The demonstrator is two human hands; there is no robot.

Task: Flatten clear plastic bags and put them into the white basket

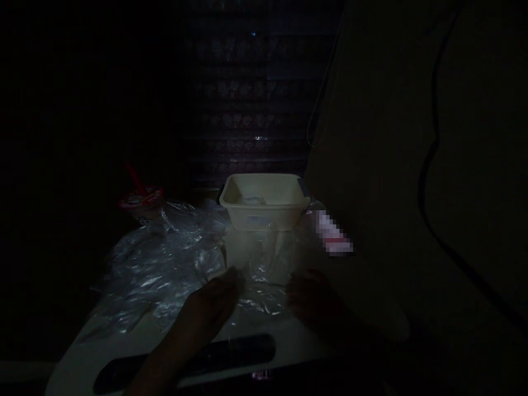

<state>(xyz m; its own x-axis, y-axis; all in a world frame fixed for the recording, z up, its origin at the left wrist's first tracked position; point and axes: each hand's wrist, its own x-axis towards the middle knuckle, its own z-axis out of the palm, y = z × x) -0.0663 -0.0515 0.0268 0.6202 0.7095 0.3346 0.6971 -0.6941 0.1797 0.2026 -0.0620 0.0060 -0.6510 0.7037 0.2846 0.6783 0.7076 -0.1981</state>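
Note:
The scene is very dark. Between my hands lies a clear plastic bag (264, 294), wrinkled and shiny, spread over the front of the white table. My left hand (216, 300) is closed at the bag's left edge, its fingertips blurred. At the right edge, my right hand (311, 297) has its fingers curled onto the plastic, mostly in shadow. Just beyond the bag stands a cream plastic bin (266, 217) with dark side handles. Some clear or pale film (252, 201) rests inside it.
Many crumpled clear plastic bags (165, 269) heap on the table's left. Behind them stands a cup with a red lid and straw (142, 203). A pixelated pale item (334, 234) lies right of the bin. A dark slot (231, 352) crosses the table's near edge (82, 357).

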